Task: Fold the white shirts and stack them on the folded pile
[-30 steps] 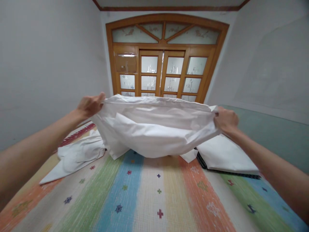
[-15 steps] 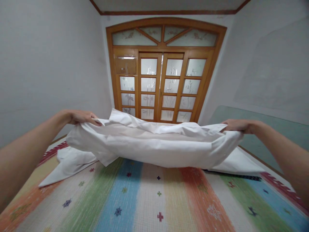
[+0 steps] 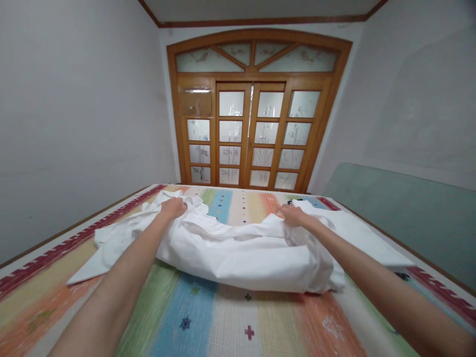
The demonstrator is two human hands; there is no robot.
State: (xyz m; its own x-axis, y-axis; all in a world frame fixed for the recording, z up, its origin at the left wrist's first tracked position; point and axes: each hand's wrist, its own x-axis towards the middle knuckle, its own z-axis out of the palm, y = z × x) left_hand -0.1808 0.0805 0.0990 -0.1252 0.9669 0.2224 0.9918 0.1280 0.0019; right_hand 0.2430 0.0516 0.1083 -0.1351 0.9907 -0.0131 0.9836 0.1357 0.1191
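Observation:
A crumpled white garment (image 3: 238, 258), which looks like a shirt, spans the space between my hands just above the patterned bed cover (image 3: 193, 325). My left hand (image 3: 174, 207) is closed on its far left part, beside more white fabric (image 3: 111, 248) bunched on the cover. At the far right part of the garment, my right hand (image 3: 291, 215) grips the cloth, fingers curled in. Folds sag between the hands, and the near edge hangs toward me. Fingertips are partly hidden.
Another flat white cloth (image 3: 366, 240) lies at right, with a dark patterned bit by its edge. A pale green headboard-like panel (image 3: 405, 213) stands at the right wall. Beyond the bed are wooden doors (image 3: 249, 134) with glass panes.
Both hands have moved forward, closer together and lower, carrying the garment's far edge away from me. The cloth has dropped from stretched out to slack, showing the far part of the bed.

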